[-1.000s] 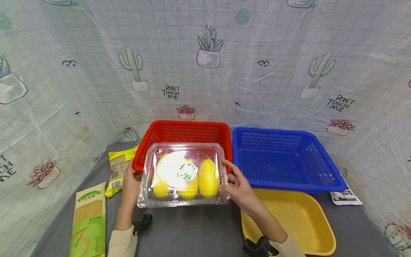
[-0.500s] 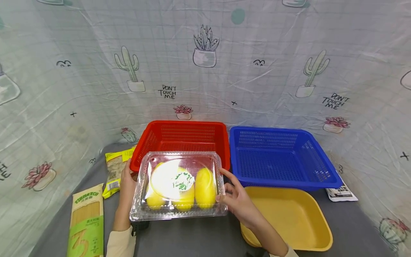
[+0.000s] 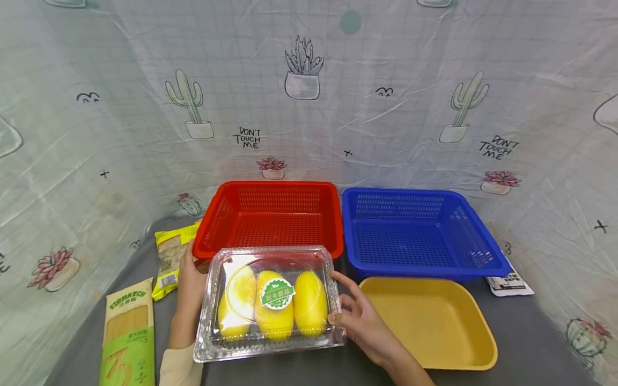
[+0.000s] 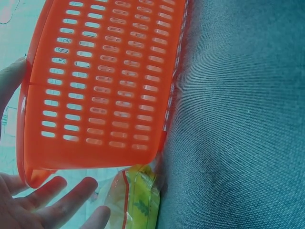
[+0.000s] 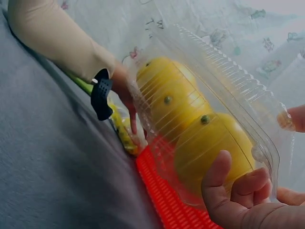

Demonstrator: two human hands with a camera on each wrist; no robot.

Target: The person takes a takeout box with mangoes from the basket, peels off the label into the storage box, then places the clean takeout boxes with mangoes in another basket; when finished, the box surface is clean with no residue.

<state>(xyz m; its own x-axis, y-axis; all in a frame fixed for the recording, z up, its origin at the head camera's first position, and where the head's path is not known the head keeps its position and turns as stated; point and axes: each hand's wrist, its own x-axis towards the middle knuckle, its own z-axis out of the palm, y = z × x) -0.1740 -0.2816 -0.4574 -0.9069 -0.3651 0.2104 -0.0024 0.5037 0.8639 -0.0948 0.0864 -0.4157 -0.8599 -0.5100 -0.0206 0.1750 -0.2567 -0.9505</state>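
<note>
A clear plastic box (image 3: 270, 349) holds three yellow mangoes (image 3: 310, 303) under a lid with a green and white label (image 3: 277, 294). My right hand (image 3: 367, 324) grips the box by its right side, thumb near the lid's rim; in the right wrist view its fingers curl against the plastic. The box is tilted, its lid facing my head. My left hand (image 3: 190, 287) lies past the box's left side, by the near left corner of the red basket (image 3: 277, 228). In the left wrist view its thumb meets the basket rim, and the other fingers spread fairly straight below the corner.
Right of the red basket stands a blue basket (image 3: 403, 241), with a yellow tray (image 3: 429, 321) in front. A yellow bag (image 3: 169, 257) and a spaghetti pack (image 3: 127, 338) lie at the left. A white packet (image 3: 512, 283) sits partly under the blue basket.
The box and my right hand have come down in the head view, towards me, uncovering more of the red basket. The glare on the lid has shrunk and its label shows clearly.
</note>
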